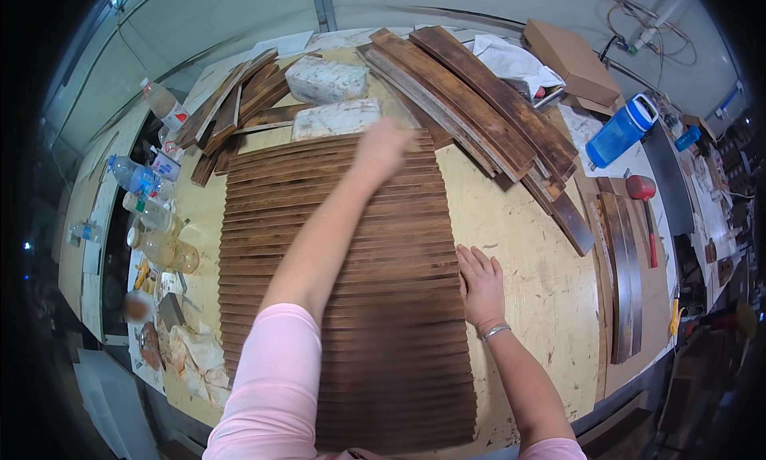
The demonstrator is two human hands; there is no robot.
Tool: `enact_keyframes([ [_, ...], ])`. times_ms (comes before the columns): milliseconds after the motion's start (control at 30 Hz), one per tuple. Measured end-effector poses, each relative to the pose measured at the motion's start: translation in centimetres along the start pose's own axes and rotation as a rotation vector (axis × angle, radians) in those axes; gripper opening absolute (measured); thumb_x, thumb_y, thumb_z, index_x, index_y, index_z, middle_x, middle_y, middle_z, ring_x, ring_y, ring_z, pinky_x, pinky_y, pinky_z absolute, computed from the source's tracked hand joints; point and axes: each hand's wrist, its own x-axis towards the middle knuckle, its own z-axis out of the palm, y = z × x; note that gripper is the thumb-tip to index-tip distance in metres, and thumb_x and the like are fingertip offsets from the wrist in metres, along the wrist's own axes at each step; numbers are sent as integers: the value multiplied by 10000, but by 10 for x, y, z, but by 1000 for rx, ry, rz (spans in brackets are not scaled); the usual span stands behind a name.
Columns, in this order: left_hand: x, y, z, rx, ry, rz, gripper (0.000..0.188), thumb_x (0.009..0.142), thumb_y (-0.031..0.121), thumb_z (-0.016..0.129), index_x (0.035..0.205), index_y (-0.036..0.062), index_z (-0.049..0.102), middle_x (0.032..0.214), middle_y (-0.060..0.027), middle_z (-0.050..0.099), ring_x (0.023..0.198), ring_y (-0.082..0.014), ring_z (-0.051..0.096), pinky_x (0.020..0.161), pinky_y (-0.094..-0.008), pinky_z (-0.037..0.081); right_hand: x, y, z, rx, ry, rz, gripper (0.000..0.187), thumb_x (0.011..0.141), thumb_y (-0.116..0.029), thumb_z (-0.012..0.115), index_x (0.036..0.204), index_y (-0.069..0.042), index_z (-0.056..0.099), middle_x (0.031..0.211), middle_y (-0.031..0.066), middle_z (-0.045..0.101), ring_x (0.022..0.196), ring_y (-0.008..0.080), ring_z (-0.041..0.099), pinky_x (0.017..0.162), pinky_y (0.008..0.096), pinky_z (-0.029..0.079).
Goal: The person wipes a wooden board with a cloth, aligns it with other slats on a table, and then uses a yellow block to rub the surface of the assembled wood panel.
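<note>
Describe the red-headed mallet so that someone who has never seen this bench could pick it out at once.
Start at the big panel of dark wooden slats in the middle of the workbench, then go past the right hand to the bench's far right edge. Below the blue water bottle lies the mallet. It alone there has a round red head and a thin red handle, beside long brown boards.

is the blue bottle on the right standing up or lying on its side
Lying on its side: the blue bottle rests lengthwise on the table, its white cap end pointing away from the person.

Slat panel (343, 300) sits mid-table; bottles (152, 213) line up off its left, loose planks (479, 101) pile up behind-right, mallet (645, 201) and jug (622, 130) further right.
</note>
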Motion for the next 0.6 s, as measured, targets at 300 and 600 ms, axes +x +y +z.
enact_keyframes([
  [300, 29, 12, 25, 35, 150, 27, 216, 879, 147, 687, 1094, 135, 705, 976, -170, 608, 964, -354, 599, 850, -467, 497, -1, -2, 3, 33, 2, 5, 535, 907, -156, 615, 1433, -160, 516, 1515, -16, 490, 1406, 218, 427, 1180, 518, 283],
  [600, 20, 8, 30, 186, 277, -277, 205, 909, 291, 621, 991, 123, 707, 965, -139, 638, 941, -293, 622, 806, -478, 427, 1, -1, 2, 50, -2, 15, 526, 906, -163, 608, 1425, -161, 527, 1509, -13, 500, 1407, 214, 425, 1185, 517, 272],
])
